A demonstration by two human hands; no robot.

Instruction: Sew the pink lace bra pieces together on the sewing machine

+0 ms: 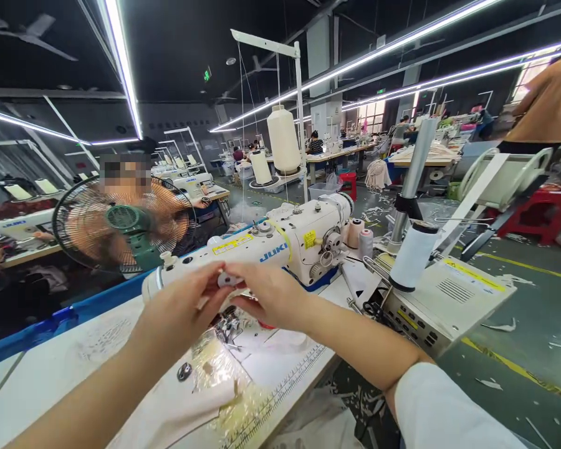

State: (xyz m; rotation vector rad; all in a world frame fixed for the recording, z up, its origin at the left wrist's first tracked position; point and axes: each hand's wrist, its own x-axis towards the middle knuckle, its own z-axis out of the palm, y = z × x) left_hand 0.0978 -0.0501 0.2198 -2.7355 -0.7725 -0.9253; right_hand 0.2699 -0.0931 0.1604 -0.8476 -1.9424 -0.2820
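Pinching a white piece [227, 279] in fingers, left hand [183, 312] and right hand [267, 297] face the JUKI machine [280, 240].

The white table [42, 380] bears a sewing machine [262, 249] and cloth [168, 402].

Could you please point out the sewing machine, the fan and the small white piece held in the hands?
sewing machine [293, 226], head view, on its white arm.
fan [127, 219], head view, on its green hub.
small white piece [227, 279], head view, on its visible middle.
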